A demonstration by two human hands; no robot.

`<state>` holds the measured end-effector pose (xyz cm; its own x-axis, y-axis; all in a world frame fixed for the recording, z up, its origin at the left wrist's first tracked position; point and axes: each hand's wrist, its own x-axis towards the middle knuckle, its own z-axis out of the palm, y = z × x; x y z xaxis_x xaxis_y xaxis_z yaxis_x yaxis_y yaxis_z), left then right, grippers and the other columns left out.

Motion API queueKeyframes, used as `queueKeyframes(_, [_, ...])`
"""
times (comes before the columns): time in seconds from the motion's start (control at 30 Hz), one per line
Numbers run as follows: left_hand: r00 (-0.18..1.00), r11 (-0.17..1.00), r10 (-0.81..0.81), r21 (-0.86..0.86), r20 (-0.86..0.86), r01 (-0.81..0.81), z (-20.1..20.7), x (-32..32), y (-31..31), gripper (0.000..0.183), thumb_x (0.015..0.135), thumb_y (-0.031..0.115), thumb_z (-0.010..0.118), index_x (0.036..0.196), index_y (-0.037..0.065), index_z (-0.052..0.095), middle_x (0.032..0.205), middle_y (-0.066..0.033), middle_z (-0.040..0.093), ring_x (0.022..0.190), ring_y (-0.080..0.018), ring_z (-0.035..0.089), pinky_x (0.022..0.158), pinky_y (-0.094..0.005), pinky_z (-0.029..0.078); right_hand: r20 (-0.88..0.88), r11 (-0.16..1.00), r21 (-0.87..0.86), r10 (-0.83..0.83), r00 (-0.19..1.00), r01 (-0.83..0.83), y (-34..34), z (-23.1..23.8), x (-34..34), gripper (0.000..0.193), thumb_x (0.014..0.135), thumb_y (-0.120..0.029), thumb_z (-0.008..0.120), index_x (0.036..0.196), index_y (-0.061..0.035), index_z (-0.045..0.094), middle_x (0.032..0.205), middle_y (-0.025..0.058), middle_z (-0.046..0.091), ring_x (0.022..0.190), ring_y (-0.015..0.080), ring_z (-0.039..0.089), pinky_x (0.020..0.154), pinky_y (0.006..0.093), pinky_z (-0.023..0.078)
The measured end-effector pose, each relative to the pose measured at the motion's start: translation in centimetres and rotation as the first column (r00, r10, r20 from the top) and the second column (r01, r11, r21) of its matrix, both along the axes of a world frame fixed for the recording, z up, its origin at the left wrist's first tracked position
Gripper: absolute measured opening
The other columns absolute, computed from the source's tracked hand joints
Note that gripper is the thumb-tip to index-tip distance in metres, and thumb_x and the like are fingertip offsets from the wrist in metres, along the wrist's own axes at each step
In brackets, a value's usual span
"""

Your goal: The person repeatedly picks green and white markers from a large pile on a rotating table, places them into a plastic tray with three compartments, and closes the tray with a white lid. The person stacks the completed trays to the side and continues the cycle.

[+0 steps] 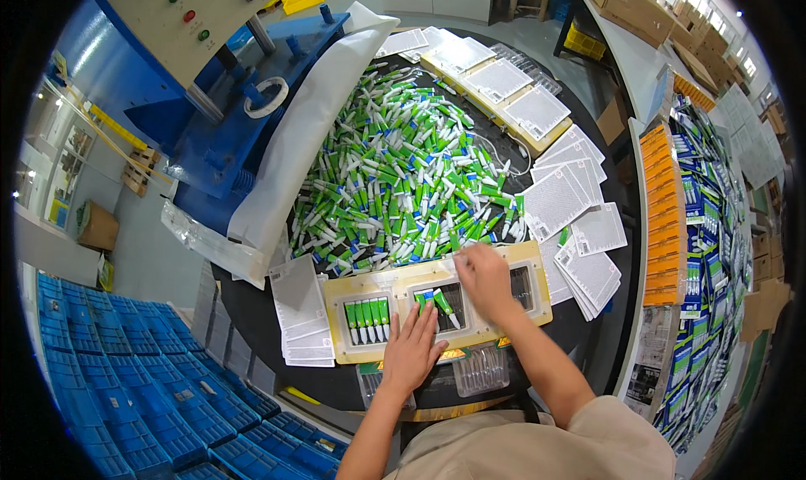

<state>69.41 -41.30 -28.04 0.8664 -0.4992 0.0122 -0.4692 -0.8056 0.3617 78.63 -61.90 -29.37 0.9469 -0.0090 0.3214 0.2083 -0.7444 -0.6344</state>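
A long cream fixture (395, 283) with three windows lies before me. Its left window holds a neat row of green-and-white small tubes (367, 316). In the middle window, a tilted tube (446, 308) lies on a clear plastic blister, beside another tube near my fingertips. My left hand (409, 348) is open, fingers stretched over the front of the middle window and the divider. Over the fixture's back edge, between the middle and right windows, my right hand (485, 280) has curled fingers; anything in them is hidden. A large heap of similar tubes (403, 169) spreads behind the fixture.
Printed white cards (558, 201) lie to the right, and another card stack (300, 312) at the left. A second fixture (504, 94) sits behind the heap. Clear blisters (481, 371) rest at the front. Blue crates (151, 379) and a blue machine (227, 136) stand left.
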Motion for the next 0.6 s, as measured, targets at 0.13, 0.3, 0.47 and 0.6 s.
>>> queueKeyframes(0.13, [0.987,0.997,0.043,-0.063,0.156,-0.033,1.1,2.5,0.1,0.048,0.095,0.029,0.068,0.135,0.003,0.059,0.145,-0.0127,0.056,0.138,-0.0310,0.048,0.118,-0.0533,0.032,-0.220,0.954,-0.297,-0.118,0.968,0.049,0.1,-0.5,8.0,0.019,0.085,-0.018,0.075,0.092,-0.0002,0.072,0.091,0.0163,0.066,0.084,0.0345,0.067,0.073,0.0442,0.055])
queueKeyframes(0.3, [0.978,0.941,0.061,-0.340,0.201,0.011,1.6,3.3,-1.3,0.036,0.083,0.008,0.077,0.118,0.003,0.067,0.116,-0.0120,0.069,0.107,-0.0314,0.065,0.095,-0.0456,0.049,-0.107,0.990,0.140,0.047,0.993,-0.032,-2.0,2.1,5.1,0.017,0.086,-0.012,0.073,0.096,0.0007,0.071,0.093,0.0168,0.068,0.088,0.0332,0.067,0.074,0.0422,0.055])
queueKeyframes(0.47, [0.927,0.958,0.237,-0.228,0.292,-0.174,0.4,0.7,-1.8,0.033,0.083,0.022,0.081,0.109,0.006,0.069,0.105,-0.0070,0.065,0.099,-0.0259,0.061,0.086,-0.0398,0.042,0.076,0.918,0.143,0.363,0.929,-0.370,-3.4,3.1,-5.1,0.029,0.079,0.001,0.071,0.108,-0.0017,0.071,0.109,0.0145,0.071,0.099,0.0322,0.069,0.084,0.0399,0.057])
queueKeyframes(0.6, [0.912,0.941,0.331,-0.154,0.244,-0.300,-0.7,0.0,-2.7,0.030,0.082,0.028,0.081,0.100,0.008,0.068,0.093,-0.0068,0.058,0.089,-0.0270,0.054,0.077,-0.0410,0.036,0.114,0.830,-0.255,0.535,0.837,-0.495,-2.3,1.4,-7.7,0.030,0.079,-0.001,0.067,0.108,0.0023,0.070,0.116,0.0132,0.069,0.109,0.0303,0.066,0.090,0.0379,0.058])
